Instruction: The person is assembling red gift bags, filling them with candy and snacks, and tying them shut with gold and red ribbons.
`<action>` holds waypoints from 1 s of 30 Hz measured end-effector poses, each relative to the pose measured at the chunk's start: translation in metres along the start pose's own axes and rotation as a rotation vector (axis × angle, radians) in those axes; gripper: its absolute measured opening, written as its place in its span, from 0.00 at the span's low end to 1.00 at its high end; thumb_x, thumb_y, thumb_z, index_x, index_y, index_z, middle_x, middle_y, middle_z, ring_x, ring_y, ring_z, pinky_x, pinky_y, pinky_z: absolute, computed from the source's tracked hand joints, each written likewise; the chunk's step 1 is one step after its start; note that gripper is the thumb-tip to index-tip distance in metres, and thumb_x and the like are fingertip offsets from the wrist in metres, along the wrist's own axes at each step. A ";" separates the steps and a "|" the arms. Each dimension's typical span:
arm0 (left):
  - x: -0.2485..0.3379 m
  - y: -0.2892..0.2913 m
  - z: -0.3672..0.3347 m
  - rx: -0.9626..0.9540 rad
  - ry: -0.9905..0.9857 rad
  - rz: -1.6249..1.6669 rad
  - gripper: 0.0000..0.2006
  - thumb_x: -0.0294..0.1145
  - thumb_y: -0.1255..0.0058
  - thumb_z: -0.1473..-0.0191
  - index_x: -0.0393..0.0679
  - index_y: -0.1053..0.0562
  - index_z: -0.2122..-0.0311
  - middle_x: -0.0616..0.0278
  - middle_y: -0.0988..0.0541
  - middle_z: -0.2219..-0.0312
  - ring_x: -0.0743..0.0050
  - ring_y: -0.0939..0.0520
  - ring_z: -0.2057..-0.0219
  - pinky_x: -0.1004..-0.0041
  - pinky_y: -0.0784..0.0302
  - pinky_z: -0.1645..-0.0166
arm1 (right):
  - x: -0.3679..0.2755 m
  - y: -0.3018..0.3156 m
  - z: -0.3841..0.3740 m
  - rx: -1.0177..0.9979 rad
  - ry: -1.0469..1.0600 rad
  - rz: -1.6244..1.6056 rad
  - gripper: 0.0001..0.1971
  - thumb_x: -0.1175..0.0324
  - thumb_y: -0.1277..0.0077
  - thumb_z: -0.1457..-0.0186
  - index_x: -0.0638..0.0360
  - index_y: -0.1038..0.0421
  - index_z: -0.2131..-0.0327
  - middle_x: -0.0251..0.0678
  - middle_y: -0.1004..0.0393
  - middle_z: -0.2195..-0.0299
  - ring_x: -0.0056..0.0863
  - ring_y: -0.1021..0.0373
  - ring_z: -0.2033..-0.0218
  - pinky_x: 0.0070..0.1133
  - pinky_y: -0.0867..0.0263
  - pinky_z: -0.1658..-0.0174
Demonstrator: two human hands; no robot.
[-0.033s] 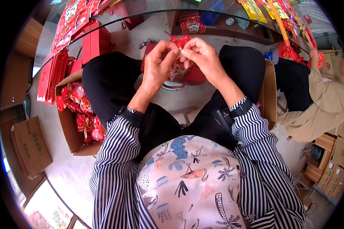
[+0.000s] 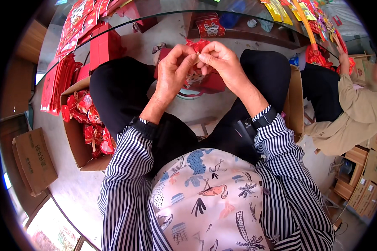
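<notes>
My left hand point(image 2: 174, 67) and my right hand point(image 2: 222, 62) meet in front of me above my knees. Both are closed in a pinch, thumbs against forefingers, on a thin pale ribbon point(image 2: 197, 55). Crinkled red wrapping point(image 2: 197, 44) of a gift bag rises just beyond the fingertips, and its printed lower part shows beneath the hands. The fingers hide where the ribbon meets the bag. Under my hands lies a larger red bag or box point(image 2: 213, 83), partly covered by them.
An open cardboard box point(image 2: 77, 157) by my left leg holds several red wrapped bags. Another box point(image 2: 295, 102) stands at my right leg. A glass tabletop point(image 2: 171, 15) with red packets spans the far side. At right sits a person in a tan top point(image 2: 343, 121).
</notes>
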State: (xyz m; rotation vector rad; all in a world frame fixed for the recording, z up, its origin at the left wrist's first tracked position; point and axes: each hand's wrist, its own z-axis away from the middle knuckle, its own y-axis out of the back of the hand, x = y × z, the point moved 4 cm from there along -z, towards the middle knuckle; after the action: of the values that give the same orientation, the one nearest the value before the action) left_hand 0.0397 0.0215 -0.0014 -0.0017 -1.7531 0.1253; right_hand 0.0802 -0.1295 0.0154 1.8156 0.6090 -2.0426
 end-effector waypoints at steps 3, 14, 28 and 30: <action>0.014 0.000 0.000 -0.043 -0.256 -0.247 0.03 0.23 0.47 0.45 0.39 0.28 0.65 0.63 0.25 0.72 0.76 0.23 0.73 0.76 0.27 0.70 | 0.006 0.006 -0.001 -0.037 -0.137 -0.206 0.04 0.69 0.49 0.39 0.58 0.32 0.64 0.33 0.24 0.70 0.19 0.28 0.71 0.16 0.32 0.65; 0.030 -0.006 0.006 -0.221 -0.350 -0.552 0.09 0.19 0.45 0.51 0.39 0.28 0.63 0.60 0.26 0.66 0.64 0.22 0.66 0.72 0.25 0.62 | 0.018 0.017 0.000 -0.061 -0.253 -0.289 0.05 0.72 0.44 0.44 0.58 0.30 0.66 0.32 0.25 0.70 0.21 0.29 0.69 0.19 0.33 0.62; 0.022 -0.008 0.001 -0.132 -0.277 -0.503 0.11 0.21 0.46 0.50 0.40 0.25 0.60 0.55 0.23 0.68 0.53 0.20 0.67 0.66 0.24 0.63 | 0.007 0.010 0.006 -0.025 -0.157 -0.110 0.07 0.76 0.43 0.47 0.59 0.33 0.68 0.31 0.28 0.72 0.18 0.32 0.70 0.16 0.35 0.63; 0.025 -0.009 0.001 -0.105 -0.276 -0.515 0.09 0.20 0.46 0.51 0.39 0.25 0.62 0.55 0.24 0.68 0.52 0.20 0.67 0.66 0.25 0.64 | 0.004 0.006 0.007 -0.004 -0.124 -0.074 0.07 0.76 0.44 0.47 0.59 0.33 0.69 0.31 0.28 0.72 0.17 0.32 0.70 0.16 0.35 0.63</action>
State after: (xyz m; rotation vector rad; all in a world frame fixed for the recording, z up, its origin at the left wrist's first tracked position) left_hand 0.0347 0.0141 0.0236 0.4046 -1.9768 -0.3568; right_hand 0.0768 -0.1385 0.0114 1.6726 0.6531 -2.1811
